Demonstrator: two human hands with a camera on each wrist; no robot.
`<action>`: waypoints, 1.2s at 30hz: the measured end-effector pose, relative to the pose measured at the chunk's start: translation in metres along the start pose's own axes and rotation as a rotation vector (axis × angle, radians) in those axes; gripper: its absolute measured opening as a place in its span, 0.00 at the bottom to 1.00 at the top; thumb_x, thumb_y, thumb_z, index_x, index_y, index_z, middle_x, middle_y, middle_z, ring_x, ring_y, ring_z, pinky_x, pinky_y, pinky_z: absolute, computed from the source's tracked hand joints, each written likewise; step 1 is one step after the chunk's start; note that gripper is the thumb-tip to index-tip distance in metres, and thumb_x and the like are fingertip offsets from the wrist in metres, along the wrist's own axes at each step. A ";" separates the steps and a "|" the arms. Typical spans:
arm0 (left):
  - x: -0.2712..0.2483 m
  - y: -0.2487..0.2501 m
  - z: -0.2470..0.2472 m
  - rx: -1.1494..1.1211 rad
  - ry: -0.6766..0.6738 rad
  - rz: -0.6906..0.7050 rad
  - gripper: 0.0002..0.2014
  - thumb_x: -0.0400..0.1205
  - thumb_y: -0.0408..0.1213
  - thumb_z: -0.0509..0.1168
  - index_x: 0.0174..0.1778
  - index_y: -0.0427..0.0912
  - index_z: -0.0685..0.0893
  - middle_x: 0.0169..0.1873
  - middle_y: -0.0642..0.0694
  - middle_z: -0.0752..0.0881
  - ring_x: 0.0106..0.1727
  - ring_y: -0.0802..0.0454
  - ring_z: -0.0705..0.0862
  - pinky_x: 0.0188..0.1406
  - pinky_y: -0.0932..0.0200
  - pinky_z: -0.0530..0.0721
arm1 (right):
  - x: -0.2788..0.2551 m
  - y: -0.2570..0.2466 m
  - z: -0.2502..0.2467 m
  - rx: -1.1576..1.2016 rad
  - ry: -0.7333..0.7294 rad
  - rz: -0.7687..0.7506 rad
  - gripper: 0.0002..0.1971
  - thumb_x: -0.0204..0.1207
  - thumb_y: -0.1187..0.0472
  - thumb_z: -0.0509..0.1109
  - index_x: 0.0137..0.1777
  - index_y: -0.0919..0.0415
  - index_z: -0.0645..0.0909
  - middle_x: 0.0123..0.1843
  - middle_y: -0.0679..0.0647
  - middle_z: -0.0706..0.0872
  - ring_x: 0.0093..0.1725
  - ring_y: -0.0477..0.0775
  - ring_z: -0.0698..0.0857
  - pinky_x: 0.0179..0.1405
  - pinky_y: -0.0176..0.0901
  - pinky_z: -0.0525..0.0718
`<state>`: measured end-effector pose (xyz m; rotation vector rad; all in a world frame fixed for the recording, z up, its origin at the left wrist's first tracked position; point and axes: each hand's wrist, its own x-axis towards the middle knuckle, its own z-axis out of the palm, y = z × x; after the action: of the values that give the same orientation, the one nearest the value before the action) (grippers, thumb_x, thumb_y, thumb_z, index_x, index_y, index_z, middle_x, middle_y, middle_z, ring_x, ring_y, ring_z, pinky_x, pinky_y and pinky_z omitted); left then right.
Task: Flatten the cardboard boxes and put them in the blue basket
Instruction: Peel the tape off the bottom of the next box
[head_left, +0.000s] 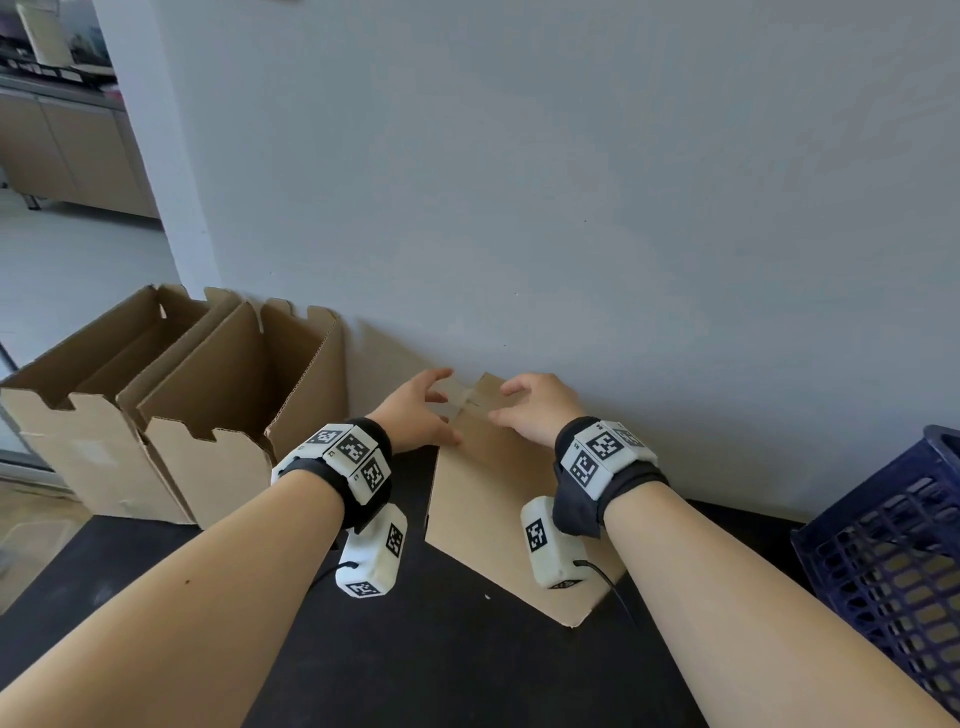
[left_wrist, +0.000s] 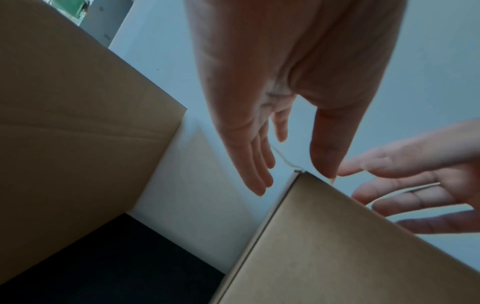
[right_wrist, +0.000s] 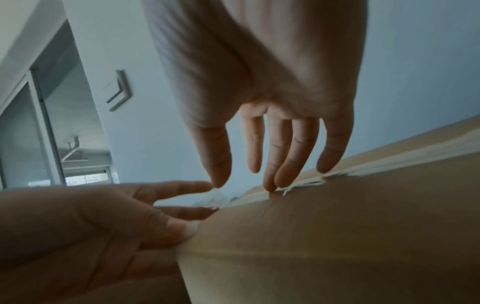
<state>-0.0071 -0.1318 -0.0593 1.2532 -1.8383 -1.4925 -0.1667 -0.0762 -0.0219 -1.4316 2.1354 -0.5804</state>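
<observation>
A closed cardboard box stands on the black table against the wall, a strip of clear tape running along its top seam. Both hands are at its top. My left hand has straight fingers, and its thumb tip touches the box's top edge. My right hand reaches down with spread fingers, whose tips touch the torn tape seam. A crumpled bit of loose tape lies between the two hands. The blue basket stands at the right edge.
Two open-topped cardboard boxes stand side by side at the left end of the table. The grey wall runs directly behind all the boxes. Bare black tabletop lies in front of the closed box.
</observation>
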 end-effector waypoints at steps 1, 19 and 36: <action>0.000 0.000 -0.002 -0.020 0.014 0.013 0.43 0.72 0.21 0.73 0.80 0.48 0.62 0.67 0.42 0.75 0.62 0.46 0.81 0.54 0.55 0.83 | 0.001 -0.003 0.002 -0.030 0.001 -0.003 0.25 0.71 0.54 0.75 0.68 0.51 0.77 0.67 0.50 0.80 0.66 0.52 0.79 0.56 0.37 0.73; 0.010 -0.006 -0.033 0.083 0.180 0.033 0.29 0.79 0.22 0.59 0.76 0.45 0.68 0.65 0.44 0.78 0.58 0.52 0.79 0.56 0.57 0.81 | 0.027 -0.038 0.040 -0.201 0.088 -0.021 0.06 0.78 0.61 0.64 0.40 0.57 0.80 0.43 0.53 0.82 0.47 0.58 0.81 0.41 0.39 0.76; -0.009 0.020 -0.007 0.418 -0.329 0.054 0.39 0.70 0.36 0.78 0.76 0.55 0.69 0.62 0.57 0.77 0.65 0.59 0.75 0.58 0.69 0.66 | -0.001 -0.006 0.018 0.193 0.106 0.006 0.13 0.68 0.69 0.76 0.31 0.49 0.84 0.34 0.48 0.87 0.37 0.51 0.88 0.45 0.41 0.87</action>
<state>-0.0042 -0.1284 -0.0368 1.1712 -2.4791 -1.3933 -0.1507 -0.0785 -0.0321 -1.3147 2.0976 -0.8528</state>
